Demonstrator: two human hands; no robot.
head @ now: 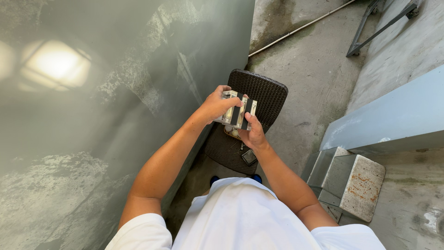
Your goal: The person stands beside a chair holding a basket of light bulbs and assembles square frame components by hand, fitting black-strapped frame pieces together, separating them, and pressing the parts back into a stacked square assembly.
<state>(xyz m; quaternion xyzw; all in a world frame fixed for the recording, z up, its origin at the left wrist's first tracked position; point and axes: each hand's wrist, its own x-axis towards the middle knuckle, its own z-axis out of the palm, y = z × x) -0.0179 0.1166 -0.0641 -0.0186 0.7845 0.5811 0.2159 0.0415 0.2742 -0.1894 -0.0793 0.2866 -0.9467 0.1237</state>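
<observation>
A small pale rectangular package crossed by two black bands (238,112) is held in front of the body, above a dark brown woven wicker chair (259,92) that stands on the grey concrete floor (319,83). The left hand (216,103) is closed over the package's upper left side, fingers curled across its top edge; the right hand (252,133) is wrapped under its lower end, thumb laid on the face. The package appears unopened, so the handling is judged to be at an early point. A small dark square object (249,157) is seen on the chair seat. What lies beneath the package cannot be made out.
</observation>
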